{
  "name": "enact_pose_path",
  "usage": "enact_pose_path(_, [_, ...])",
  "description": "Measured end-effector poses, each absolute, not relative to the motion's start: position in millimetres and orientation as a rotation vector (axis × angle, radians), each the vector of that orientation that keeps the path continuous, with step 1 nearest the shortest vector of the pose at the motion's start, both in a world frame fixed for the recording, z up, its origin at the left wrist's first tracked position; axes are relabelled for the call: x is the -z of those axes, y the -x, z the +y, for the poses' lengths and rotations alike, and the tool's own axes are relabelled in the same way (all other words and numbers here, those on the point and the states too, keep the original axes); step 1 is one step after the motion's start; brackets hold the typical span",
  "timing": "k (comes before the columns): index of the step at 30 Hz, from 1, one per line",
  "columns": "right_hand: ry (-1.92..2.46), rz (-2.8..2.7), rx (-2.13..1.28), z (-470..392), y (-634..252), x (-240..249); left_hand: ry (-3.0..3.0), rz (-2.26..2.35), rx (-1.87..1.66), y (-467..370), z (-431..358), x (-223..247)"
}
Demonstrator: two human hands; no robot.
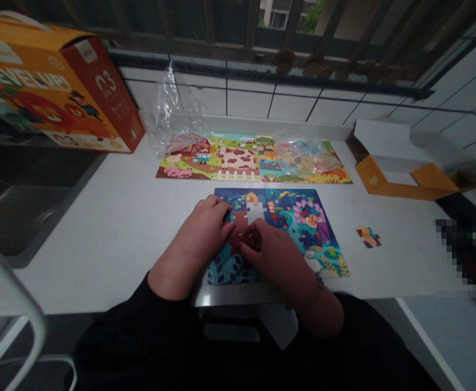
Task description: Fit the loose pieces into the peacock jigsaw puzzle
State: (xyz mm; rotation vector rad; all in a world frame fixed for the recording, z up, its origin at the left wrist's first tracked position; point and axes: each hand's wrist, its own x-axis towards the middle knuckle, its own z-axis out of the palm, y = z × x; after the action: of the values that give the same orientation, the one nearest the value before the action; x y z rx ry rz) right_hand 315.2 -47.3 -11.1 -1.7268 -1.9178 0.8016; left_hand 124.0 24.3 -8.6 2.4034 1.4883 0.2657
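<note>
A dark blue jigsaw puzzle (278, 222) with animals lies on the counter in front of me. Near its top middle, a white piece-shaped gap (256, 213) shows beside a snail picture. My left hand (203, 231) rests on the puzzle's left part, fingers spread over the brown animal picture. Over the same brown area, my right hand (272, 252) has its thumb and index finger bent together in a pinch at the puzzle surface. What lies between those fingertips is hidden. One loose puzzle piece (368, 237), orange and teal, lies to the right of the puzzle.
Behind are a farm picture puzzle (238, 157) and another animal puzzle (335, 168), partly under clear plastic wrap (298, 155). An orange puzzle box (58, 92) stands at the left beside a dark sink (26, 217). An open orange carton (404, 179) lies at the right.
</note>
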Motion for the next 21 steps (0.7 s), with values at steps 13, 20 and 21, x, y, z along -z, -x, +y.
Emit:
enact_pose_path(13, [1.683,-2.050,-0.645,-48,-310,13,-2.366,1.485,-0.245,-124,20,0])
enact_pose_path(20, [2.192,-1.891,-0.275,-34,-418,-35,-2.363,1.499,-0.275,-122,25,8])
enact_pose_path(21, [2.356,-1.746,-0.123,-35,-445,-40,-2.362,1.497,-0.289,-122,25,10])
